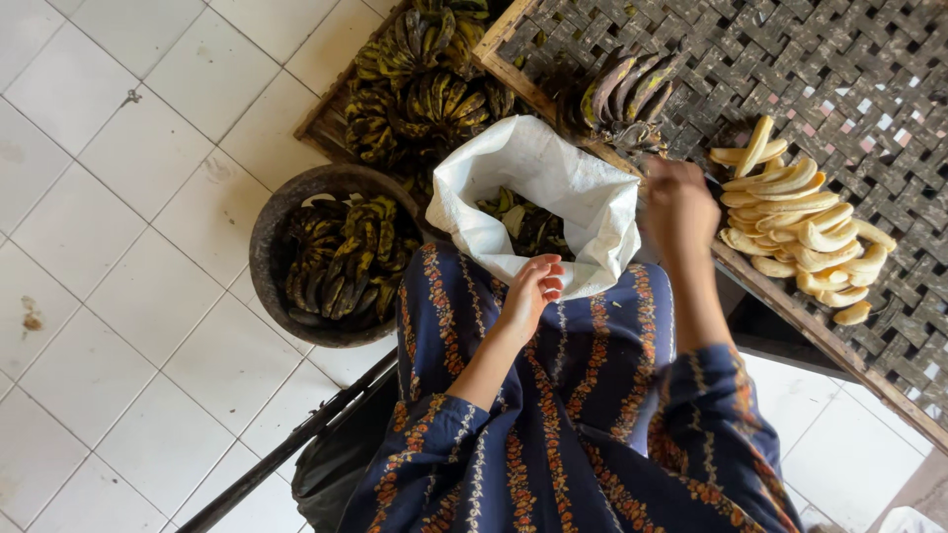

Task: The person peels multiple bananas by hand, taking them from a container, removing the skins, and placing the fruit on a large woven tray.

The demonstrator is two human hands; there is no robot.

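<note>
Hands: two, the left hand (533,291) and the right hand (679,202)
White sacks: one white sack (553,178)
Round baskets: one round basket (272,222)
Woven trays: one woven tray (839,89)
Wooden crates: one wooden crate (321,123)
Piles of peeled bananas: one pile of peeled bananas (800,222), too many pieces to count
Dark banana bunches: several dark banana bunches (425,89), exact count unclear

A home-style food-preparing spot: white floor tiles (148,296) at left, a woven drying tray (839,89) upper right carrying peeled bananas (800,232), and a basket (272,232) of dark unpeeled bananas (346,259) at centre left.
</note>
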